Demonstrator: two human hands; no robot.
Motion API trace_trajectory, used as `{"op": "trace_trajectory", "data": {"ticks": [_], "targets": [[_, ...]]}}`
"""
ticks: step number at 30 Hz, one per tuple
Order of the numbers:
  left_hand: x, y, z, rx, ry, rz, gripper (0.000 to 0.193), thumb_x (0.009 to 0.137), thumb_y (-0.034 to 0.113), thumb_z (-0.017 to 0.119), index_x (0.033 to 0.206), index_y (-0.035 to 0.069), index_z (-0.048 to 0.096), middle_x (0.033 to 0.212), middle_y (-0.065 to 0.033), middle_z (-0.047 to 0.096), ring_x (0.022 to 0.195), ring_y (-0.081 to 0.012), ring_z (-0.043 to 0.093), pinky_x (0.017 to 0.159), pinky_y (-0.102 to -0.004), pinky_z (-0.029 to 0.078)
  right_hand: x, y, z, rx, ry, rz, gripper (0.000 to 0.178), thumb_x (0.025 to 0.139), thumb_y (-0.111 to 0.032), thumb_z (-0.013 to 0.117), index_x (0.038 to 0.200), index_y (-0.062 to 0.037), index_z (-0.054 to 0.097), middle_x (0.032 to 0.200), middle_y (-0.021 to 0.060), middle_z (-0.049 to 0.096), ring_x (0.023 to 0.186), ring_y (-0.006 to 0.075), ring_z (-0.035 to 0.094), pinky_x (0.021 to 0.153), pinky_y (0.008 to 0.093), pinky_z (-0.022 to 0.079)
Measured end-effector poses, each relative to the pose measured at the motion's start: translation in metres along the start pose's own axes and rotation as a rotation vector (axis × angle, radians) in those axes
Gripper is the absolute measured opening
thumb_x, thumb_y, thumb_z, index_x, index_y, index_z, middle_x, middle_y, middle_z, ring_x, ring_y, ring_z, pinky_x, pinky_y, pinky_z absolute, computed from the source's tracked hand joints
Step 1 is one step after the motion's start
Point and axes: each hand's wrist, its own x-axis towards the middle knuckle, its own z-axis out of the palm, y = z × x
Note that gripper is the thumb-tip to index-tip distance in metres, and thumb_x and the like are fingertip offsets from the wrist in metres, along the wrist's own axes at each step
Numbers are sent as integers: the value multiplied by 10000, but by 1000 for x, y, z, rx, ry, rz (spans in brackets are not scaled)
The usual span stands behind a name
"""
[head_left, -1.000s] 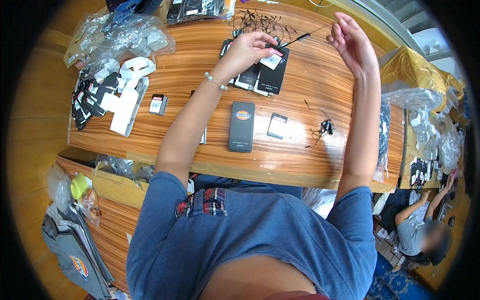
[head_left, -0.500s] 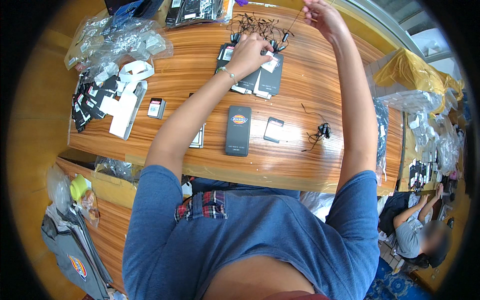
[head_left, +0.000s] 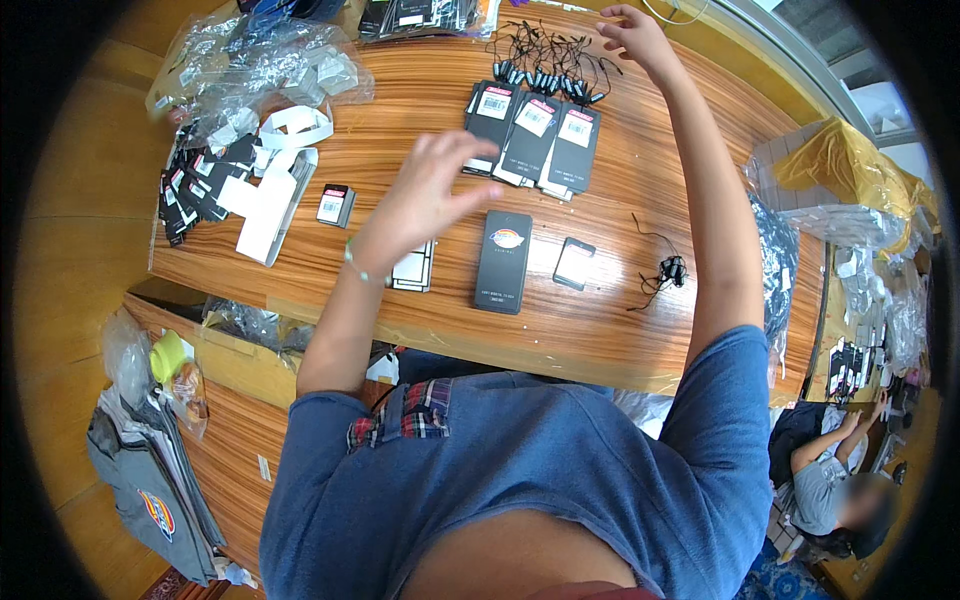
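My left hand (head_left: 428,192) is in the air left of the strung hang tags (head_left: 528,150), its fingers spread and nothing in them. Those dark tags lie in overlapping piles with white stickers, and their black strings (head_left: 553,65) fan out behind. My right hand (head_left: 640,42) is raised at the far right beyond the strings, fingers apart, with no string visible in it. Nearer me lie a stack of long dark grey hang tags (head_left: 503,285), a small tag (head_left: 575,268) with a white middle and a tangle of black strings (head_left: 668,275). White-faced cards (head_left: 412,270) sit partly under my left wrist.
A small stack of stickered tags (head_left: 335,207) stands at left, near folded white card strips (head_left: 262,215) and scattered black tags (head_left: 195,190). Clear plastic bags (head_left: 270,70) fill the far left corner. White boxes under yellow plastic (head_left: 830,165) stand at right. A person (head_left: 840,480) works at lower right.
My left hand has let go of the far tag piles and come back toward me and left. The string that my right hand held up is no longer in it. The view has shifted slightly.
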Motion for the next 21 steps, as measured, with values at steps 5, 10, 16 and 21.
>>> {"op": "trace_trajectory", "data": {"ticks": [5,10,16,21], "targets": [[-28,20,8,95,-117,15,530,657,310,727,1098,62,570,1135,-89,509,1082,-274,415,958,-395,316,-105,-45,3,1020,-490,45,223,918,-290,471,836,-99,549,546,-59,430,548,77,394,603,239,385],[-29,17,13,194,-174,37,529,587,287,752,1062,113,597,1063,-36,554,1021,-243,437,889,-366,325,-197,-46,48,1869,-943,-171,401,744,-551,536,636,-164,541,427,-74,365,521,69,315,542,212,332],[-27,13,22,205,-114,60,472,595,246,749,1028,112,617,985,-30,578,971,-236,458,857,-360,338,-233,-66,63,2012,-1030,-326,409,762,-536,541,624,-151,519,431,-69,349,510,65,333,527,204,339],[-28,9,26,192,-75,66,462,601,254,749,1023,113,624,986,-30,581,973,-242,464,854,-366,347,-249,-70,41,1384,-787,-138,323,837,-388,565,699,-97,573,511,-43,454,560,64,414,547,211,378]]}}
